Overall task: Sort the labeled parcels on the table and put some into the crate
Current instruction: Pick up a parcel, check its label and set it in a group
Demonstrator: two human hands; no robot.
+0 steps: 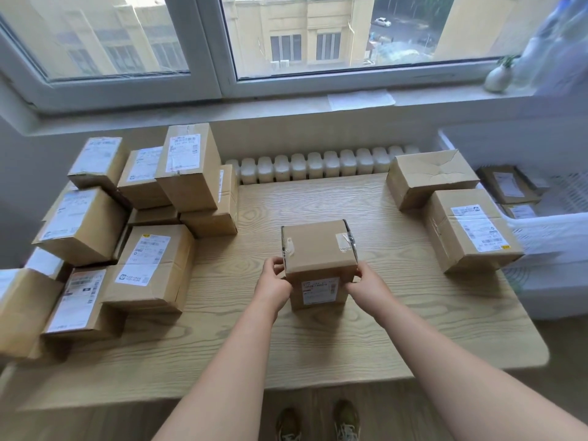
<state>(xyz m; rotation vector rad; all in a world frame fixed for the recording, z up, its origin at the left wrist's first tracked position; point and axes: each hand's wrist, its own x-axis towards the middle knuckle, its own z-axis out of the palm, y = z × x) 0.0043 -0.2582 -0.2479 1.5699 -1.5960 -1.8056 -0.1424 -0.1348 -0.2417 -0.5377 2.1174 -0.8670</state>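
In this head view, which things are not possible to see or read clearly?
Head view only:
- Label on the box: print too small and blurred.
- Crate: cut by the right edge; wall hides most contents.
- Left pile: upper parcels hide lower ones; left edge cuts the outermost.
- Box's far side: faces away.

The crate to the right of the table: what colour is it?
White, with latticed walls. The crate shows best in the head view.
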